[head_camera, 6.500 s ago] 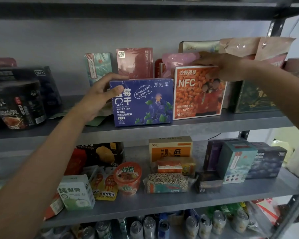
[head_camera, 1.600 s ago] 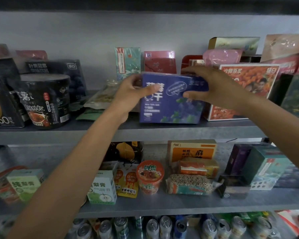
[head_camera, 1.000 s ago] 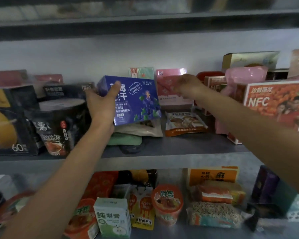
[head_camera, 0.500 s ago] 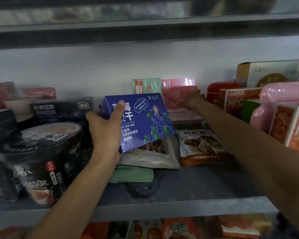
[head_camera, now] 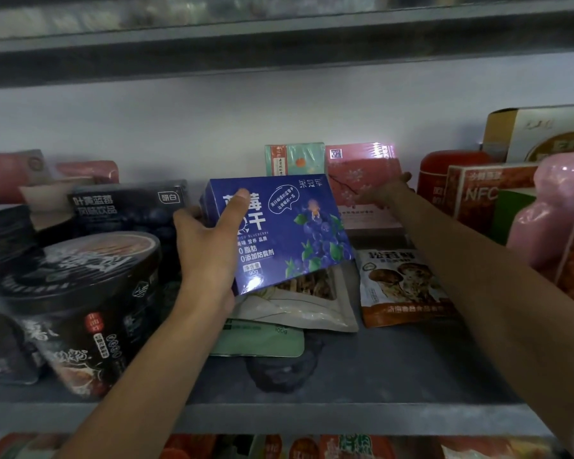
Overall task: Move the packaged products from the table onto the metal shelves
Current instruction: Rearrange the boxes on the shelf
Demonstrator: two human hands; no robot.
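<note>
My left hand (head_camera: 209, 246) grips a blue blueberry box (head_camera: 285, 233) by its left end, thumb across the front, holding it tilted above flat pouches on the grey metal shelf (head_camera: 362, 385). My right hand (head_camera: 383, 197) reaches to the back of the shelf and holds the lower right corner of a pink box (head_camera: 362, 180) that stands against the wall. A teal box (head_camera: 294, 159) stands just left of the pink one.
A black round tub (head_camera: 80, 303) and a dark blueberry drink box (head_camera: 126, 210) crowd the left. Mushroom pouch (head_camera: 401, 286), white pouch (head_camera: 295, 309) and green pouch (head_camera: 262, 339) lie flat mid-shelf. Red NFC box (head_camera: 478, 197), red tin (head_camera: 448, 170) and pink bag (head_camera: 550, 210) fill the right.
My left hand has carried the blue box left, away from the orange NFC box, and now holds it over the pouches. My right hand let go of it and reached back to the pink box.
</note>
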